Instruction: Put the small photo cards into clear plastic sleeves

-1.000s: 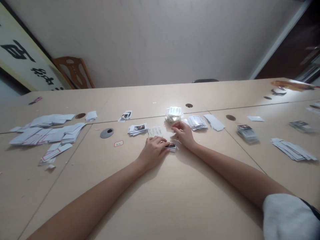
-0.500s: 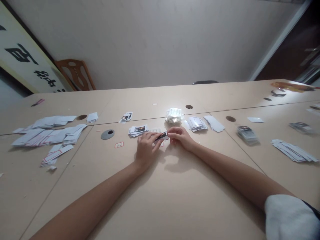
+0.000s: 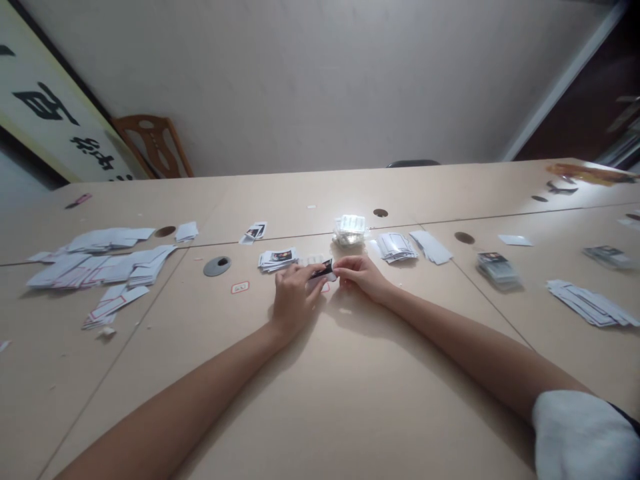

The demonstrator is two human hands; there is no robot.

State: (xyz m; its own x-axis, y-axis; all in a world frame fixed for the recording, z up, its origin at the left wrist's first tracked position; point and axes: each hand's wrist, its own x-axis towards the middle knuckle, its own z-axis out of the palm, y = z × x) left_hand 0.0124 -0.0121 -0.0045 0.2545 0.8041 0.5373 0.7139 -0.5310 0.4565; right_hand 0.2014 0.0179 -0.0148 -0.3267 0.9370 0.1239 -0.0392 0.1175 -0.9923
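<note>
Between my two hands is a small card with a dark printed face. My left hand is closed on its left side, fingers over the top and thumb beneath. The thumb and forefinger of my right hand pinch the card's right end. Just behind my left hand lies a stack of printed cards. Past the right hand sits a pile of clear plastic cases. A small red-bordered label lies flat to the left of my left hand.
Piles of white paper slips spread over the left of the table. On the right are white cards, a stack of clear cases and a fan of paper strips. Pink-handled scissors lie at the far left.
The card in my hands has tilted slightly, and more of its pale lower edge shows. My right fingers have shifted a little at its end. The view has moved slightly.
</note>
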